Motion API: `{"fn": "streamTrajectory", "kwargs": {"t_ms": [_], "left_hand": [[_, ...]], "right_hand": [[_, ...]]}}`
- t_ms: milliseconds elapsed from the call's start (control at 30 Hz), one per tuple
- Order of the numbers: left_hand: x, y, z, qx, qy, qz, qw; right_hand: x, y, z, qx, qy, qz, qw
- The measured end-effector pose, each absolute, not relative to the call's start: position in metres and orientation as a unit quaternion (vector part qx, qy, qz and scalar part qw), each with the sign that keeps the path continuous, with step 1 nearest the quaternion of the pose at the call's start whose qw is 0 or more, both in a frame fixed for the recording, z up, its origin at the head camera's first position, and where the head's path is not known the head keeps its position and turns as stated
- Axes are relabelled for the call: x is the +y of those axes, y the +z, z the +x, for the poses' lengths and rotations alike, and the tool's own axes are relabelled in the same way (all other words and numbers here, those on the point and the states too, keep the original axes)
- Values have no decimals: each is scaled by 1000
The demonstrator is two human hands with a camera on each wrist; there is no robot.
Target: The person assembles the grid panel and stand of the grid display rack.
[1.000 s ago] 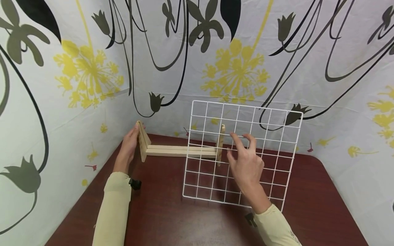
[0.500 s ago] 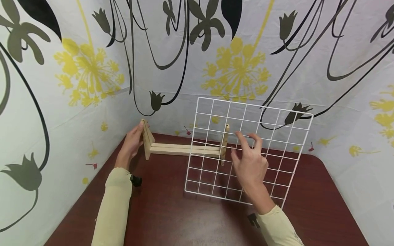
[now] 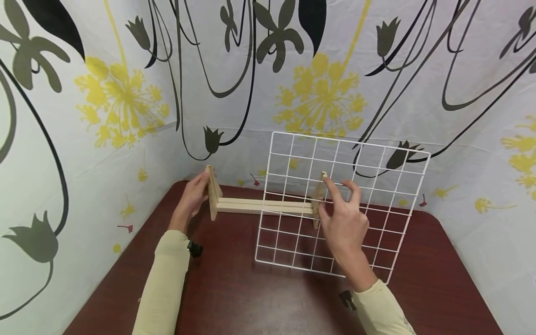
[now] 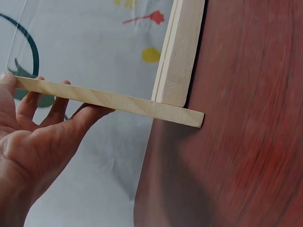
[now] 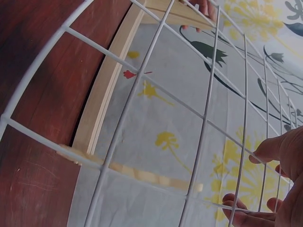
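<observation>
A pale wooden stand (image 3: pixel 243 205), a long grooved rail between two upright end boards, rests on the table. My left hand (image 3: pixel 193 194) grips the top of its left end board (image 4: pixel 109 100), thumb at the upper edge and fingers behind. A white wire grid panel (image 3: pixel 301 269) is held tilted up in front of the stand's right end by my right hand (image 3: pixel 345 223). The right thumb and fingers curl at the wires, as the right wrist view also shows. Seen through the grid, the right end board (image 5: pixel 151 177) stands apart from my right fingers or just behind them; I cannot tell which.
The dark red-brown table (image 3: pixel 234 288) stretches in front of the stand. A flower-patterned white cloth (image 3: pixel 234 111) hangs close behind the table and along its left side. Small black wrist devices (image 3: pixel 195 249) sit by the sleeves.
My left hand has slid the wooden stand to the right, so its right end is farther behind the grid. The grid panel has shifted slightly right and up with my right hand.
</observation>
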State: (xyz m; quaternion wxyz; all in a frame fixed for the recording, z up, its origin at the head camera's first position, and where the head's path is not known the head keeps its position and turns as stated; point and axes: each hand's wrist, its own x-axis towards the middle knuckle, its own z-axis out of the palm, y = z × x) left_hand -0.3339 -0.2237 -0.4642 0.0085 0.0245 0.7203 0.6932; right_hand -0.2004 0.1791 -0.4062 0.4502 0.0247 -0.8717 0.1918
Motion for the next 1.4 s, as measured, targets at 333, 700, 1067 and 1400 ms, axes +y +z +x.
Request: {"fn": "streamTrajectory", "kwargs": {"t_ms": [333,700,1067,1400], "left_hand": [[-199,-466,-337,709,704,45,10],[-174,-465,-342,684,726,61,33],[-139,-469,-351,680,729,61,50],[-110,-468,-357,685,723,79,46]], "right_hand": [[182,-406,-201,-864,192,20,465],[187,-406,-199,-863,195,17,465],[191,-405,-197,-862,193,10,469],[195,-404,-195,-867,183,12,464]]}}
